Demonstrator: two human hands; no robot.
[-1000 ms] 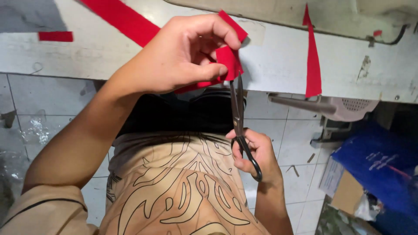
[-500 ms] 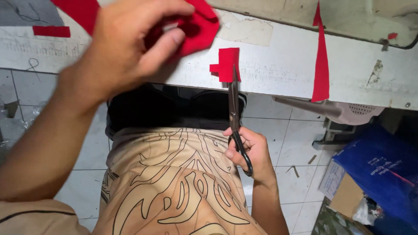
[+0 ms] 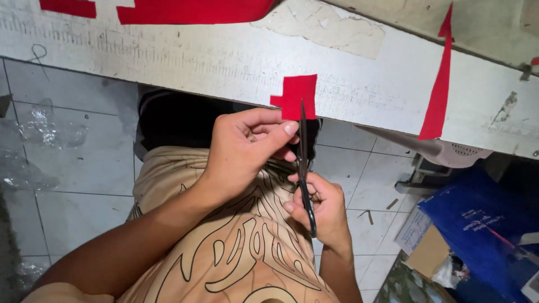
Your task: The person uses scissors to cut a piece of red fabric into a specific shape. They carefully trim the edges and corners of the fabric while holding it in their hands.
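Gripping the scissors by the handles, right hand points the blades straight away, long axis near-to-far, tips on the small red piece at the table edge. Left hand is loosely curled, fingertips just below that piece and nearer to it. Count — one pair of scissors, one small piece, one long red strip to the right.

The small red piece just above the left hand looks like matt felt-like cloth. The scissors in the right hand are dark, dull metal. Beyond both hands, the white worktable is rough, chipped painted wood; below them, the floor tiles are smooth and glazed.
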